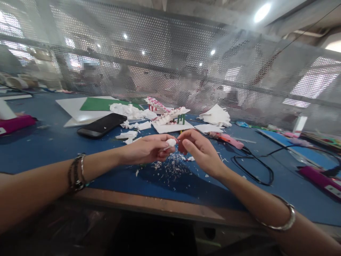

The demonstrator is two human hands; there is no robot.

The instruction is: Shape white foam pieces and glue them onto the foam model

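Note:
My left hand (151, 147) is closed around a small white lump (170, 143), crumpled paper or soft foam by its look, with one end showing past the thumb. My right hand (198, 151) is just to its right, fingers loosely curved and thumb apart, fingertips close to the lump. I see nothing held in the right hand, though its inner side is partly hidden. White crumbs (174, 170) are scattered on the blue table (119, 179) under both hands. Beyond them stands a small model (170, 116) of white strips on green and red posts, on a white base.
A black phone (102, 125) lies left of the model, near white sheets and a green sheet (99, 104). Folded white paper (215, 115) sits to the right. A pink-handled tool (231, 141) trails a black cable (271, 174). Purple power strips (319, 181) flank the table; perforated metal mesh (160, 53) rises behind.

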